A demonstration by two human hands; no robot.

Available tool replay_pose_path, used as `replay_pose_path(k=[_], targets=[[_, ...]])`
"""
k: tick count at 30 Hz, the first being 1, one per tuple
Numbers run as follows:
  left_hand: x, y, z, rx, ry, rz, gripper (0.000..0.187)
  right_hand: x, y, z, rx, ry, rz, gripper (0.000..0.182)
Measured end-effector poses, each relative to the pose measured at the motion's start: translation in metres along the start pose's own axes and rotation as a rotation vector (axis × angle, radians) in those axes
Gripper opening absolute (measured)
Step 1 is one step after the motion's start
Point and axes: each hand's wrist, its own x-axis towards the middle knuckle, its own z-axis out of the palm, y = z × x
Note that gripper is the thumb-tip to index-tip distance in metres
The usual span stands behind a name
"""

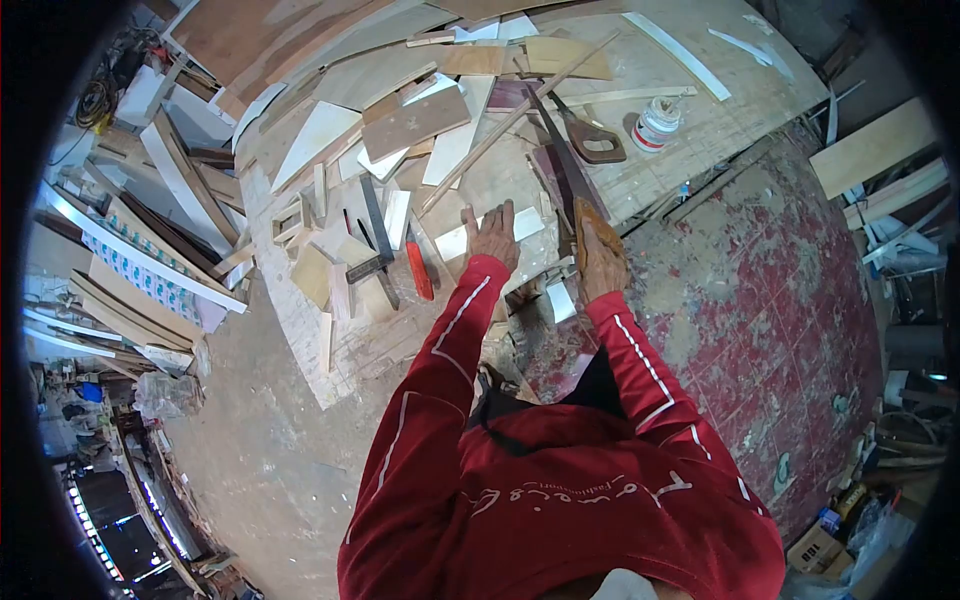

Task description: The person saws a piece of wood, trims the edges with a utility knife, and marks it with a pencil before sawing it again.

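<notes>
My left hand (492, 240) lies spread over a narrow white strip of board (528, 224), pressing it to the worktable near its edge. In my right hand (603, 265) is a handsaw, its brown handle (592, 217) wrapped by my fingers. The saw's long blade (562, 150) points away over the tabletop, just right of the strip. Left of my left hand lie a red utility knife (419, 271), a dark try square (376, 218) and a thin dark pencil-like stick (366, 236).
A second handsaw (597, 144) and a white tub (656, 125) rest on the worktable (345, 365). Wood offcuts (416, 122) pile up at the back, with a long thin stick (520, 112) across them. Boards (170, 290) lean at the left; red floor (740, 270) shows right.
</notes>
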Motion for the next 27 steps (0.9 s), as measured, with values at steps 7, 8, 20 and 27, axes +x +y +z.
replay_pose_path(k=[7,8,20,27], targets=[[-0.032,-0.006,-0.029,-0.688,0.220,-0.120,0.061,0.043,-0.006,0.023,-0.046,-0.118,0.055,0.089],[-0.038,-0.009,-0.030,-0.754,0.310,-0.135,0.055,0.050,-0.009,0.027,-0.125,-0.148,0.062,0.071],[-0.066,-0.043,-0.052,-0.807,0.539,-0.297,0.032,0.070,-0.014,0.051,-0.283,-0.204,-0.018,0.081],[-0.077,-0.042,-0.074,-1.392,0.400,-0.472,0.025,0.064,-0.055,-0.004,0.026,-0.190,-0.030,0.065]])
